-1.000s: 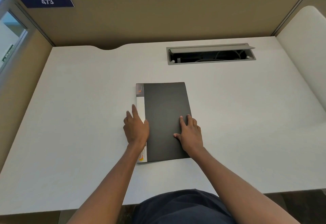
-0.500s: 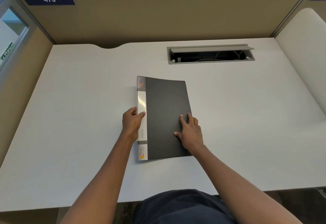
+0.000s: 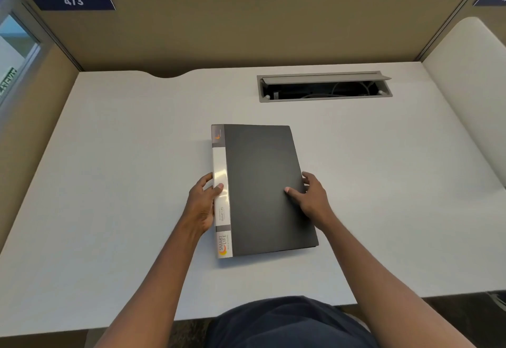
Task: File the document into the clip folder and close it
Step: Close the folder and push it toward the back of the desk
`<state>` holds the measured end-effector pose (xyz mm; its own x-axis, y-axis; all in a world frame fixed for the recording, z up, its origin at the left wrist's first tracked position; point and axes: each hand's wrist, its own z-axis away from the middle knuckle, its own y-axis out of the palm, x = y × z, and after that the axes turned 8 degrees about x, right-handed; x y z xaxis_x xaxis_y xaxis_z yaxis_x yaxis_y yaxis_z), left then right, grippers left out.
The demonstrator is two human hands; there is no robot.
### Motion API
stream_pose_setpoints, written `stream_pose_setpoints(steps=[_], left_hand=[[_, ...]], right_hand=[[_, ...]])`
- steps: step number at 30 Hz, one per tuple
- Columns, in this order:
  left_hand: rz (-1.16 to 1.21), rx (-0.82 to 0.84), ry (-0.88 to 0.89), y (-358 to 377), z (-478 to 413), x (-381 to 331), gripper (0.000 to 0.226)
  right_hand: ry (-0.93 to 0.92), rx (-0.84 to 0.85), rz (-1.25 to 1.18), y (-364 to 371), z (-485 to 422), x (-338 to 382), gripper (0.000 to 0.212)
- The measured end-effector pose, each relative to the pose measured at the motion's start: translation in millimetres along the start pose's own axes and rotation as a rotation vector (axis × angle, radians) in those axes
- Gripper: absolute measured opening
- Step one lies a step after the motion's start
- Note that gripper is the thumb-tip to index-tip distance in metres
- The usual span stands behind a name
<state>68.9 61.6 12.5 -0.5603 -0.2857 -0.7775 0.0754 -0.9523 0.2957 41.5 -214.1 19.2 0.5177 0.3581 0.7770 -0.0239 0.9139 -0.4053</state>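
Both hands are gripping the closed dark clip folder (image 3: pixel 262 188) in my head view: the left hand (image 3: pixel 201 205) is clamping the white labelled spine, thumb on top and fingers curled around the edge, while the right hand (image 3: pixel 312 197) is pinching the opposite long edge, thumb on the cover. I am seeing the folder lying at the centre of the white desk (image 3: pixel 123 183), well short of the open cable tray (image 3: pixel 324 87) near the beige partition (image 3: pixel 246 24).

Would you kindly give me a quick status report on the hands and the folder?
Left hand gripping spine edge. Right hand gripping opposite edge. Dark grey plastic clip folder closed. Nothing in the way.
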Motion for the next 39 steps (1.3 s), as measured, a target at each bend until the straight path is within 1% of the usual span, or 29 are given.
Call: stream_pose_setpoints(steps=[3,6,8,10,11,14,15,18,23,31,39], left_hand=[[-0.007,-0.003,0.004,-1.6,-1.3,1.3,0.038],[-0.078,-0.039,0.042,-4.4,-4.5,-0.5,0.034],[-0.168,-0.071,0.080,-9.4,-8.4,-3.2,0.035],[-0.309,-0.117,0.117,-16.5,-13.1,-6.4,0.038],[-0.368,-0.135,0.136,-20.4,-16.0,-8.1,0.038],[-0.510,-0.177,0.169,-28.9,-25.4,-16.9,0.041],[-0.545,-0.193,0.174,-31.0,-29.2,-21.8,0.041],[-0.590,-0.235,0.194,-37.2,-45.3,-41.5,0.039],[-0.696,-0.260,0.208,-45.6,-84.1,-86.8,0.022],[-0.746,-0.299,0.167,-43.6,-157.4,-151.9,0.034],[-0.791,-0.324,0.113,-35.9,-218.0,-187.9,0.040]], right_hand=[[0.012,0.022,-0.082,-2.8,-1.1,3.7,0.062],[0.003,-0.010,-0.026,2.4,-4.9,11.1,0.060],[0.000,-0.025,0.020,9.3,-9.9,16.6,0.057],[0.005,-0.033,0.066,17.4,-15.6,22.7,0.055],[0.007,-0.031,0.085,21.9,-18.4,26.3,0.058],[-0.003,-0.029,0.138,36.3,-26.3,39.8,0.075],[-0.012,-0.033,0.146,40.9,-29.3,44.9,0.076],[-0.035,-0.031,0.149,52.4,-42.8,61.1,0.068],[-0.053,0.001,0.173,64.0,-76.9,98.4,0.062],[-0.053,-0.009,0.213,69.3,-148.2,163.5,0.059],[-0.030,0.001,0.249,72.1,-204.8,193.4,0.062]])
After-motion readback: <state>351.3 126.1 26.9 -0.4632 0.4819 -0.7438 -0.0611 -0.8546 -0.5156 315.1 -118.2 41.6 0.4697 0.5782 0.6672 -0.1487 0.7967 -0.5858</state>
